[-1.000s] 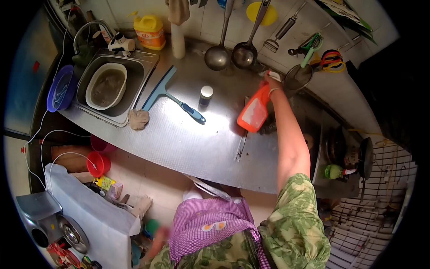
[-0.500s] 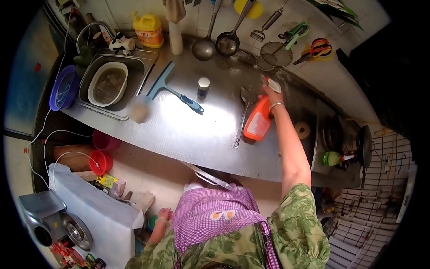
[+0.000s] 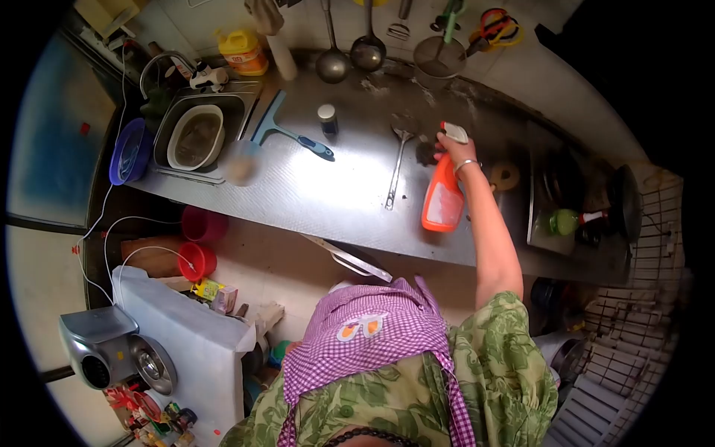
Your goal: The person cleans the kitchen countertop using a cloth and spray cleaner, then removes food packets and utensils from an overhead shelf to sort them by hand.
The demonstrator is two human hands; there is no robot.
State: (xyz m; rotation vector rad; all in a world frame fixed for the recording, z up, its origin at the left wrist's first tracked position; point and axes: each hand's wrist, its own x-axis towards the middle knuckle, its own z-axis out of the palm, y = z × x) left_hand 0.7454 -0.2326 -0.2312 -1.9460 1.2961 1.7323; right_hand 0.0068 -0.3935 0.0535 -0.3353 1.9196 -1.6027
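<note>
R hand fingers wrapped rnd neck of orange spray btl, R of long utensil | btl base contact unclear | L hand unseen, can't tell | ladle hndl cut off | glossy steel ctr, sink far L

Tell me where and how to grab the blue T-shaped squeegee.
Grip the squeegee by its thick dark-blue handle, likely best from the near side: the handle slants rightward and nearer, away from the blade, while a small, dark, pale-lidded jar stands just beyond.
</note>
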